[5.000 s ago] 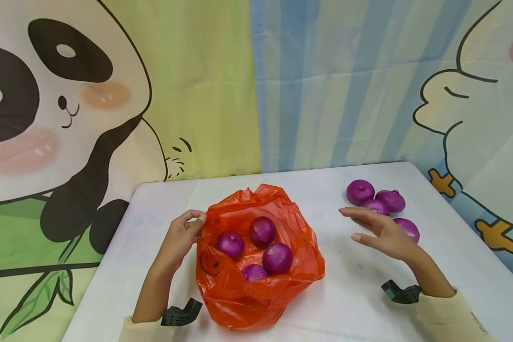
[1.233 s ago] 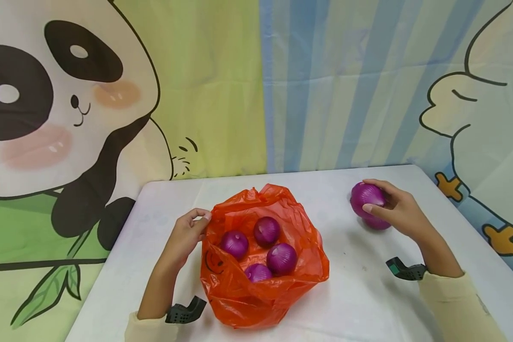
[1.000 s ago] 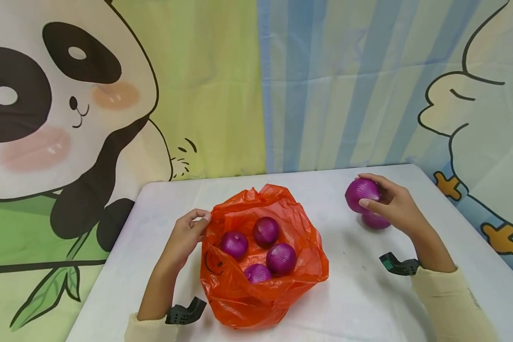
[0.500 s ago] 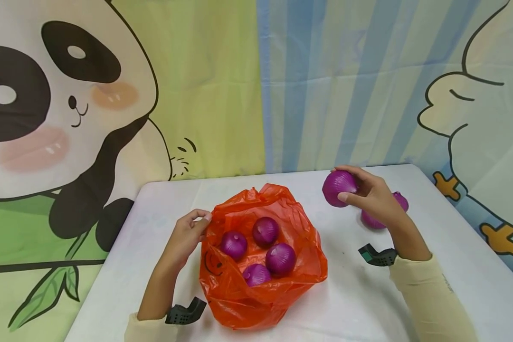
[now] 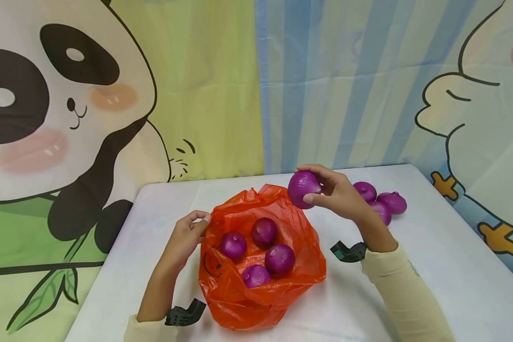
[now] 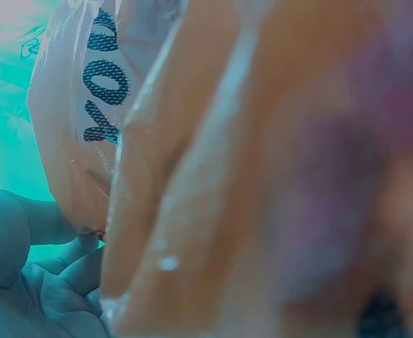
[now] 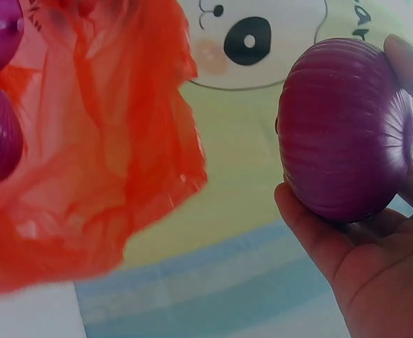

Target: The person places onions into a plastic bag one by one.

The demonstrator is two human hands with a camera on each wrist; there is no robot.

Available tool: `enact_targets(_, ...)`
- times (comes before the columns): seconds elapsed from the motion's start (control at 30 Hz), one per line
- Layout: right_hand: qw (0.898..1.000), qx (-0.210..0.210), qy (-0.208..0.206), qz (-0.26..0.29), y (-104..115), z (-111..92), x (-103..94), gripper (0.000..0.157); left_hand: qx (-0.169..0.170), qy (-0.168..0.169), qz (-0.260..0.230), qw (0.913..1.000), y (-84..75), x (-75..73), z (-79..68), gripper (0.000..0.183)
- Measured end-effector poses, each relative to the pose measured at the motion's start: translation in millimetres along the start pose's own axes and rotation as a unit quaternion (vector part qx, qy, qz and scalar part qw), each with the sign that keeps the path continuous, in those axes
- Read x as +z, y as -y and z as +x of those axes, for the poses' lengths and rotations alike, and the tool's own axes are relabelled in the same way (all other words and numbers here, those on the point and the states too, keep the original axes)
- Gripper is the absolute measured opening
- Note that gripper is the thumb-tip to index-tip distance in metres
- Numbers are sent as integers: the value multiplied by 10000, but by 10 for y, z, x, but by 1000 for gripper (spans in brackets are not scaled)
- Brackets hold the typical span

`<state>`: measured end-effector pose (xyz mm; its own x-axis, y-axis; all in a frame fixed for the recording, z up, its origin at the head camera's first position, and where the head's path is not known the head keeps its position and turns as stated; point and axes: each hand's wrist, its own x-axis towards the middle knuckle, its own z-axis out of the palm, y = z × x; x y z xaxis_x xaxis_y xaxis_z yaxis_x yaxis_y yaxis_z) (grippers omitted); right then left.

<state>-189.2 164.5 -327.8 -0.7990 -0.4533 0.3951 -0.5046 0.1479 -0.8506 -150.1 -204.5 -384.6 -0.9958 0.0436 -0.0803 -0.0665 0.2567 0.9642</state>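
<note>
Purple onion (image 5: pixel 302 189), right hand (image 5: pixel 338 194) raised, gripping it — left hand (image 5: pixel 187 238) pinching red bag (image 5: pixel 252 311)

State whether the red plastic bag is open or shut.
Open: the bag gapes wide at the top, with four round purple onions visible inside.

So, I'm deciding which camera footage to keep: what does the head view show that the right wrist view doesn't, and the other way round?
Only the head view shows the left hand pinching the bag's edge and three loose onions on the table. Only the right wrist view shows dark lettering on the backdrop. Both show the right hand holding an onion, the red bag, onions inside it and the panda print.
</note>
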Motion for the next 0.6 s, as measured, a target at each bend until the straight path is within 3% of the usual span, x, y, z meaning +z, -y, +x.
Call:
enact_targets(0.13, 9990, -253, 340, 169, -21, 98, 155, 57, 28, 3, -29, 10000, -11, 1, -1, 30)
enact_targets(0.33, 9949, -304, 899, 347, -79, 221, 364, 54, -9, 21, -71, 10000, -7, 8, 21, 29)
enact_targets(0.43, 9879, -282, 1429, 538, -116, 265, 453, 53, -52, 10, -37, 10000, -2, 1, 25, 28)
enact_targets(0.6, 9676, -377, 2238, 1104, -191, 308, 548, 53, -58, -83, -36, 9999, -3, -28, 28, 28)
